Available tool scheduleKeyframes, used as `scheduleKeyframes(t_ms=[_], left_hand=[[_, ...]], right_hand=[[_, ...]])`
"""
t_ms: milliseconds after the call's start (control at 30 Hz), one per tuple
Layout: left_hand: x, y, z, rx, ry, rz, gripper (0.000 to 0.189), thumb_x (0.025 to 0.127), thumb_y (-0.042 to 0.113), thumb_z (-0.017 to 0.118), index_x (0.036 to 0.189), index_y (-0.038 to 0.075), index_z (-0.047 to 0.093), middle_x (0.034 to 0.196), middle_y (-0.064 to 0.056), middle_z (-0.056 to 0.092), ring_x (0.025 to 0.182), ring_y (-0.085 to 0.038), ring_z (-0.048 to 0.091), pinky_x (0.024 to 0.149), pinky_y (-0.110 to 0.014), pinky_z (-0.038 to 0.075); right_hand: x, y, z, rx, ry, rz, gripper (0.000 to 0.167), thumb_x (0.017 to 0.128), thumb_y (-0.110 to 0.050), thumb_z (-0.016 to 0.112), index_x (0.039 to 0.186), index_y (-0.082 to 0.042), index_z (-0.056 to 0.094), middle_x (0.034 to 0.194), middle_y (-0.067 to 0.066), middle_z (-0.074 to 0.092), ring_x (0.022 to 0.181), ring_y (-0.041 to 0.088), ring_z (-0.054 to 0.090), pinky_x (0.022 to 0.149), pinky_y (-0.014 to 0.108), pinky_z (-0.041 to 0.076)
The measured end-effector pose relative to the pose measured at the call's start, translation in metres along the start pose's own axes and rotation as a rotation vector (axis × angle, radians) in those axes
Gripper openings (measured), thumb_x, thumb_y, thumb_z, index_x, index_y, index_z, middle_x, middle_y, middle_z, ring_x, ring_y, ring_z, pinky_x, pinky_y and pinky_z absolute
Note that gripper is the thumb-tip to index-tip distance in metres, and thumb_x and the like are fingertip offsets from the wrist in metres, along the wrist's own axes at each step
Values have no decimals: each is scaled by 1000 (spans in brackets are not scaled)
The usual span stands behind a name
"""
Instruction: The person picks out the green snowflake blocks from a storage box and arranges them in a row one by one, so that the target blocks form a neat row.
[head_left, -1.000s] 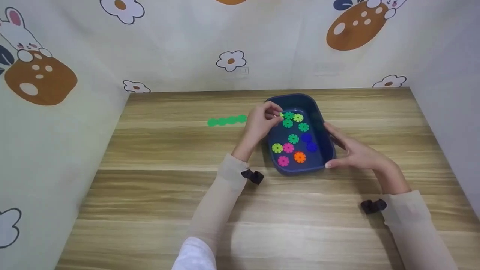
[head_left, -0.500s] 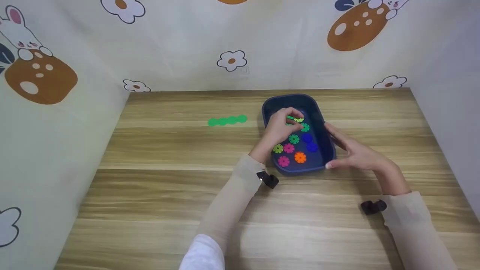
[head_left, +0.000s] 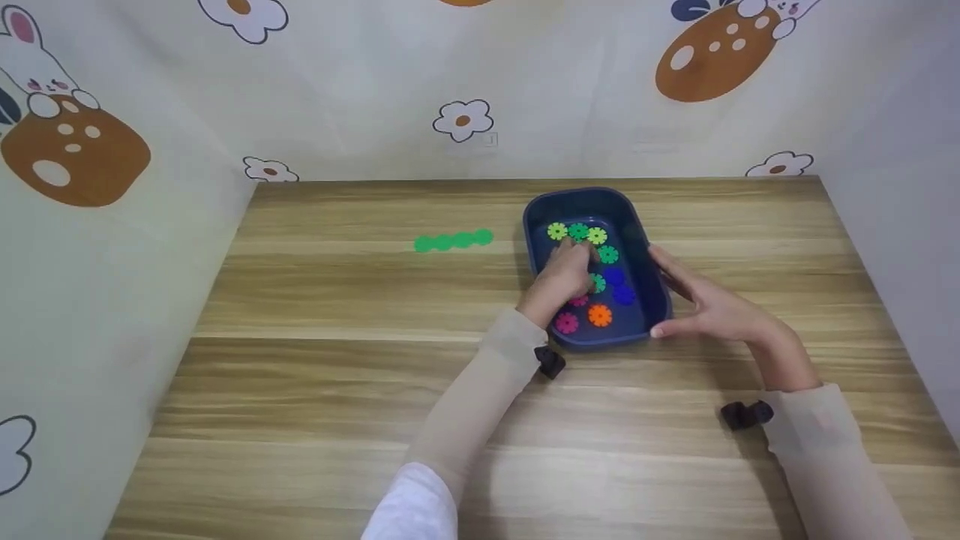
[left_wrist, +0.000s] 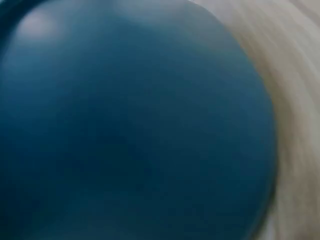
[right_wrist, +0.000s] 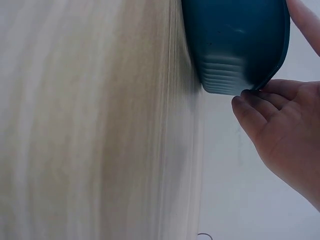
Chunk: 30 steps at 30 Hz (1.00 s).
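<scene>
A dark blue plastic bin [head_left: 583, 201] sits on a wood-grain desk [head_left: 315, 390], right of centre, its far rim near the desk's back edge. The desk reaches widely to the bin's left and toward the person; the right edge lies well apart. The bin's long axis runs away from the person, its far end slanting slightly left.

The left hand [head_left: 564, 276] reaches inside, fingers down among small notched discs; its fingertips are hidden, so whether they pinch a disc cannot be told. The right hand [head_left: 712, 306] touches the bin's outside at the near right corner, thumb and fingers spread apart.

Beside the bin, a green disc row [head_left: 453, 241] points left to right, its right end slightly farther away.

Compared with half a second ago, the left hand sits nearer the person. The far-left yellow disc [head_left: 557, 231] now shows, a green disc [head_left: 598, 283] at the hand's edge has shifted slightly right, and the right hand and row are unmoved.
</scene>
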<state>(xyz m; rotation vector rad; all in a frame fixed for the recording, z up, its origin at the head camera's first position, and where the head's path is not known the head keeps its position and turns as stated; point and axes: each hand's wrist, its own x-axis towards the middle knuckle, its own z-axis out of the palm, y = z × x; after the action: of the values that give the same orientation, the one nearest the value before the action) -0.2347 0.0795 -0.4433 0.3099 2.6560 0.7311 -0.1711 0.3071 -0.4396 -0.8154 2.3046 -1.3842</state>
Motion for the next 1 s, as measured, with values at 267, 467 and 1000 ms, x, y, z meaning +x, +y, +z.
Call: scheduleKeyframes(t_ms=[267,467,1000], left_hand=[[0,0,1,117,-7,86,29,83,6,75,110,16,69,115,-2,56,105,-17,53,91,-25,45],[-2,-1,-1,-72,-19,74,17,87,3,69,95,16,64,89,4,61,74,-12,57,61,-21,47],[-1,-7,-3,-496,3,237,9,86,3,71,91,10,71,80,1,65,70,-10,61,64,-19,51]], right_hand=[[0,1,0,3,4,2,108,77,-8,82,156,-12,8,161,9,4,144,31,10,109,15,19],[0,1,0,0,2,-7,107,78,-6,81,156,-10,8,161,10,4,144,32,10,110,17,19],[0,2,-1,-25,-1,-9,107,78,-7,81,156,-11,7,161,10,4,144,32,11,113,33,19]])
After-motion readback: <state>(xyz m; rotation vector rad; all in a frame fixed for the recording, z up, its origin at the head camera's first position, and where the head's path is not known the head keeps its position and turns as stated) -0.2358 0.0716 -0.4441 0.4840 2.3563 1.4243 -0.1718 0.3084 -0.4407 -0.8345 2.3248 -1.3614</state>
